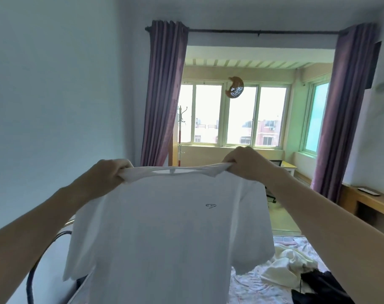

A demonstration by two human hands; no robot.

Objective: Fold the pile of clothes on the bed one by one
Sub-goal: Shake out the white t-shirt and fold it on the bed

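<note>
White tee (pixel 164 227) hangs below curled fingers: left hand (pixel 105 176) & right hand (pixel 246 163) pinching shoulders. Prob light, limp; shoulder seams look best hold.

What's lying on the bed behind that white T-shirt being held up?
Right of the white T-shirt, the bed holds a crumpled cream garment and a black garment. The shirt, gripped by the left hand and right hand, covers the rest.
</note>
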